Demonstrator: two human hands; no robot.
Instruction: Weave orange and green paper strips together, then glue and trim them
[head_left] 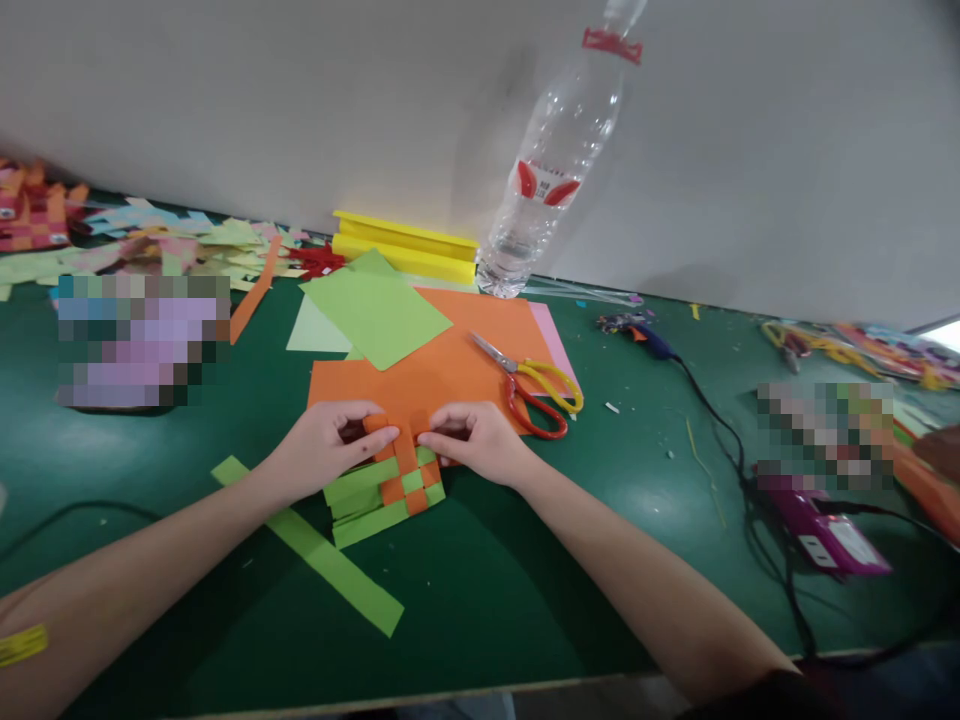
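Between my hands is a woven paper piece of green and orange strips, checkered at its right end, with loose green ends toward the left. My left hand pinches an orange paper strip at the weave's upper edge, thumb and fingers together. From the other side my right hand closes thumb and fingers on the weave's upper right edge; its exact grip is partly hidden. A loose green paper strip lies under my left forearm. Orange paper sheets lie just beyond my hands.
Scissors with red and yellow handles rest on the orange paper beside a green square sheet. A plastic bottle stands behind. Right are a glue gun with cable and a purple power strip. Paper scraps line the back left.
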